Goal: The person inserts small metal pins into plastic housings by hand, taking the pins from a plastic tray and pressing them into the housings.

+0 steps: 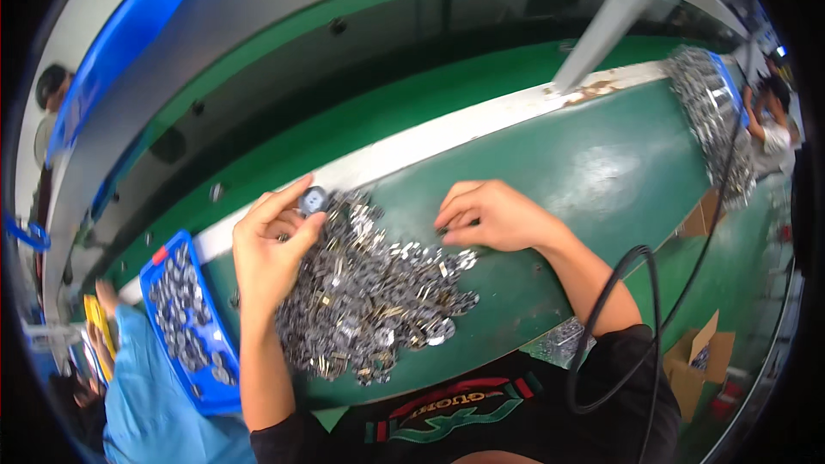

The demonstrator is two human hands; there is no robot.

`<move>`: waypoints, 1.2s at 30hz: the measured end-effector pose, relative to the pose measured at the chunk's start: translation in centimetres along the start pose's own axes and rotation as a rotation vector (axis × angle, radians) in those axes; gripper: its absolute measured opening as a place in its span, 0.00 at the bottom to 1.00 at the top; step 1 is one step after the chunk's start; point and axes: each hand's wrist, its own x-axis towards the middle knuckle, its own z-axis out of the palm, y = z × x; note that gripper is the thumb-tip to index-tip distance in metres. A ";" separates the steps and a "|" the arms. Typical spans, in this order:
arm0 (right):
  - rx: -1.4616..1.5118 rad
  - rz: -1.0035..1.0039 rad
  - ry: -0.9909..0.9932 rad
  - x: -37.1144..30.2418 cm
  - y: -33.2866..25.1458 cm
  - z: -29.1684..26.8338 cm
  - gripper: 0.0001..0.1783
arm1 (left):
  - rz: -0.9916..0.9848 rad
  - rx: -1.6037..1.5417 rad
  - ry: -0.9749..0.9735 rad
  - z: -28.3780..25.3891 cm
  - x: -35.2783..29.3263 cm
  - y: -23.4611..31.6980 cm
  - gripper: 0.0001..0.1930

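My left hand [273, 241] pinches a round grey part [314, 199] with a few small holes in its face, between thumb and fingertips, above the far left edge of a heap of small metal parts [369, 292]. The heap is a mix of dark grey, silvery and some brass-coloured pieces on the green tabletop [507, 292]. To the right of the heap, my right hand [490, 216] is closed with fingers curled to the thumb. A small dark bit shows at its fingertips, too small to name.
A blue tray [206, 408] of similar parts stands left, beside a person in blue [155, 378]. Beyond a white ledge [412, 150] runs a green belt [335, 120] with scattered parts. A black cable [657, 309] loops by my right arm. Silvery parts [709, 120] and cardboard boxes [687, 369] are right.
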 end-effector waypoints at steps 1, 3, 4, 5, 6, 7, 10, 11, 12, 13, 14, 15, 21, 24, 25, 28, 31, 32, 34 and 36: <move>-0.005 -0.009 0.046 0.1 -0.1 0.4 0.08 | -0.015 -0.077 0.017 -0.1 -1.5 0.1 0.23; -0.068 -0.055 0.127 0.3 -1.3 1.1 0.07 | -0.067 -0.244 0.046 0.3 -3.3 0.2 0.23; -0.050 -0.063 0.075 0.6 -2.1 1.4 0.07 | -0.103 -0.324 0.071 0.4 -4.0 0.8 0.23; 0.069 -0.001 0.128 0.6 -2.6 1.8 0.07 | -0.100 -0.364 0.037 0.4 -4.5 1.1 0.23; 0.185 0.065 0.186 0.8 -3.1 2.4 0.07 | -0.114 -0.517 0.015 0.6 -4.7 1.0 0.23; 0.455 0.112 0.161 1.3 -3.5 2.8 0.09 | -0.177 -0.605 0.000 0.6 -4.9 0.9 0.23; 0.767 0.114 0.148 2.7 -4.9 4.3 0.11 | -0.261 -0.773 -0.001 0.6 -5.3 0.3 0.25; 0.848 0.125 0.138 2.9 -5.5 4.8 0.13 | -0.278 -0.847 0.003 0.7 -5.3 0.1 0.26; 0.845 0.129 0.141 3.0 -6.1 5.2 0.13 | -0.278 -0.852 0.001 0.9 -5.3 0.0 0.26; 0.920 0.099 0.137 3.0 -6.6 5.7 0.13 | -0.273 -0.831 0.026 1.1 -5.4 -0.1 0.26; 0.994 0.068 0.134 3.0 -6.9 6.2 0.14 | -0.268 -0.809 0.052 1.2 -5.5 -0.2 0.27; 0.957 0.045 0.151 3.0 -7.1 6.5 0.13 | -0.270 -0.813 0.048 1.2 -5.6 -0.5 0.27; 0.288 -0.364 0.248 3.9 -7.9 7.7 0.09 | -0.095 -0.704 -0.041 1.3 -6.1 -1.0 0.24; -0.014 -0.567 0.324 4.7 -8.6 7.6 0.09 | -0.132 -0.734 -0.150 0.8 -6.3 -1.1 0.24; 0.002 -0.519 0.356 4.6 -8.8 7.8 0.09 | -0.116 -0.752 -0.160 0.8 -6.2 -1.0 0.24; 0.010 -0.498 0.308 4.9 -8.8 7.8 0.10 | -0.103 -0.829 -0.142 1.0 -6.2 -1.1 0.23; -0.012 -0.490 0.289 4.8 -8.6 8.0 0.10 | -0.140 -0.875 -0.149 1.0 -6.3 -1.2 0.22; -0.012 -0.488 0.290 4.8 -8.5 8.1 0.10 | -0.142 -0.876 -0.150 1.0 -6.4 -1.3 0.22; -0.091 -0.510 0.346 4.8 -8.3 8.4 0.11 | -0.162 -0.828 -0.105 1.1 -6.5 -1.2 0.22; -0.107 -0.535 0.354 4.9 -8.1 8.6 0.12 | -0.149 -0.805 -0.080 1.3 -6.7 -1.2 0.22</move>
